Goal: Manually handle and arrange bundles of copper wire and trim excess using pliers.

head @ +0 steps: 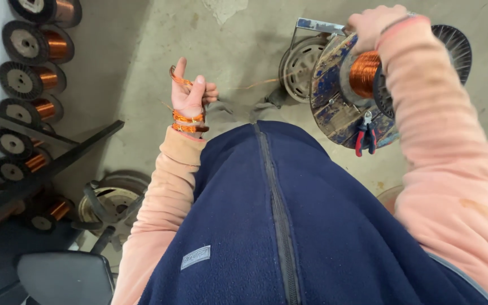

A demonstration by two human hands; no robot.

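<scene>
The right hand (373,24) is partly hidden behind its own pink sleeve (441,141), and its fingers cannot be seen, so its grip is unclear. The sleeve also covers part of the copper wire spool (362,73) and the black flange (453,45). A thin wire strand (249,86) blurs into the floor. The top spool on the rack (46,8) is cut off by the upper edge.

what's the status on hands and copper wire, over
Left hand shut on copper wire looped round wrist. Right hand resting atop big spool. Pliers hanging below.
</scene>
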